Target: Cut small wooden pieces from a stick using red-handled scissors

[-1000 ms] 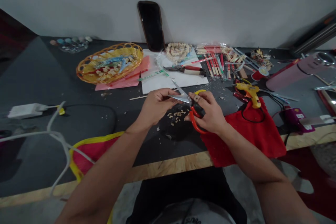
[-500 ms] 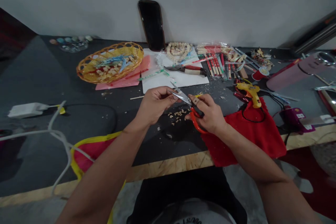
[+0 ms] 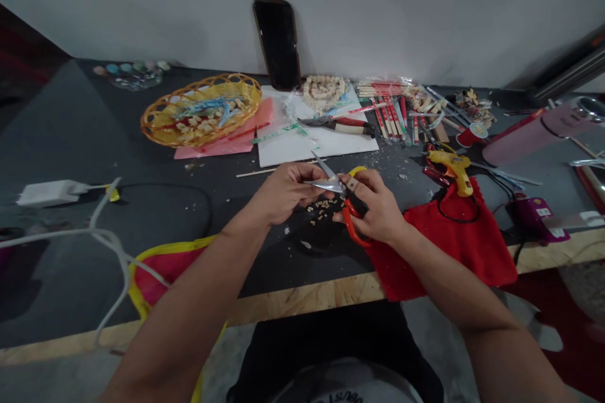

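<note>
My right hand point(image 3: 375, 208) is wrapped round the handles of a pair of scissors point(image 3: 352, 221) with orange and black grips. Its blades are spread apart and point left, at the fingertips of my left hand point(image 3: 290, 192). Those fingers are pinched together beside the blades; a small pale bit shows there, but what they hold is mostly hidden. Below the blades, several small pale cut pieces point(image 3: 319, 213) are scattered on the dark tabletop. A thin pale stick point(image 3: 258, 172) lies behind my left hand, partly covered by it.
Behind the hands are a wicker basket point(image 3: 154, 132) of small pale pieces, pliers point(image 3: 352, 128) on white paper point(image 3: 283, 152), and a phone point(image 3: 278, 44) against the wall. To the right lie a yellow glue gun point(image 3: 454, 167), red cloth point(image 3: 449, 252) and a pink bottle point(image 3: 529, 138). White cable point(image 3: 113, 242) loops at left.
My left hand has shifted slightly down and right, closer to the scissors. The blades are spread wider, and more of the thin stick behind the hand shows.
</note>
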Demonstrator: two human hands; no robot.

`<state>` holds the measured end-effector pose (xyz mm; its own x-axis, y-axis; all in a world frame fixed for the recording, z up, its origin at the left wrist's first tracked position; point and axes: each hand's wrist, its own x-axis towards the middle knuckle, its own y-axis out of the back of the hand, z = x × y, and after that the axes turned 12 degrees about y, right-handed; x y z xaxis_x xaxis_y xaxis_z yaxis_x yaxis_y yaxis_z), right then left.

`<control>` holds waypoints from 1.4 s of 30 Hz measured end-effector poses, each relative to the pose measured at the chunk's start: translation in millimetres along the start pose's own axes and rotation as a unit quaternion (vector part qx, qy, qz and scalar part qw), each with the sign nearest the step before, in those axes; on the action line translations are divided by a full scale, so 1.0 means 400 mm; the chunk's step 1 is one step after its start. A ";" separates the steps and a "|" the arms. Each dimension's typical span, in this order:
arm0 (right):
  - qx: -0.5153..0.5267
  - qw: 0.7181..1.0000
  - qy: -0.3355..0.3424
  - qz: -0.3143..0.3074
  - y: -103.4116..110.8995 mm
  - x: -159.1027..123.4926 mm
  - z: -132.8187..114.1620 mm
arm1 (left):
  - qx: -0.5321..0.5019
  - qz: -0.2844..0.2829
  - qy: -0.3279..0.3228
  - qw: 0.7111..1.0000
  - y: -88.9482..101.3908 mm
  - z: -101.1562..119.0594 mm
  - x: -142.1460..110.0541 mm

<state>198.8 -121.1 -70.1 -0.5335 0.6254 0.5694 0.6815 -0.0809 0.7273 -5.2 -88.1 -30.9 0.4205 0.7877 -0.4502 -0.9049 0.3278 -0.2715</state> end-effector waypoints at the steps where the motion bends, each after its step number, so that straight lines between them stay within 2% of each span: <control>1: -0.010 1.000 -0.007 -0.004 0.000 0.000 -0.002 | -0.002 0.000 -0.002 1.000 0.001 0.001 0.000; 5: -0.039 0.998 -0.034 -0.018 0.002 -0.001 -0.010 | -0.002 0.006 -0.021 1.000 0.005 0.002 -0.001; 12: -0.001 0.996 -0.088 -0.024 0.002 0.006 -0.004 | 0.067 0.099 -0.113 0.986 0.008 -0.015 0.009; 16: -0.001 0.995 -0.100 -0.024 0.010 0.010 -0.006 | 0.096 0.120 -0.166 0.974 0.001 -0.012 0.006; 18: -0.008 0.995 -0.091 -0.027 0.014 0.010 -0.007 | 0.097 0.112 -0.159 0.976 -0.002 -0.012 0.006; 24: 0.004 0.998 -0.055 -0.027 0.017 0.011 -0.005 | 0.049 0.062 -0.056 0.995 -0.002 -0.016 0.009; 27: 0.022 0.999 -0.039 -0.017 0.013 0.011 -0.003 | 0.029 0.036 -0.026 0.999 -0.003 -0.011 0.005; 36: -0.077 0.995 -0.035 -0.046 0.018 0.009 -0.021 | 0.049 0.040 -0.028 0.998 -0.004 -0.011 -0.001; 42: -0.096 0.993 -0.032 -0.060 0.021 0.008 -0.022 | 0.031 0.040 -0.028 0.998 -0.005 -0.016 0.005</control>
<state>198.4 -126.7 -58.7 -0.5679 0.6871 0.4532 0.5038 -0.1453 0.8515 -2.1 -90.6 -36.9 0.3431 0.8406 -0.4192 -0.9388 0.2922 -0.1824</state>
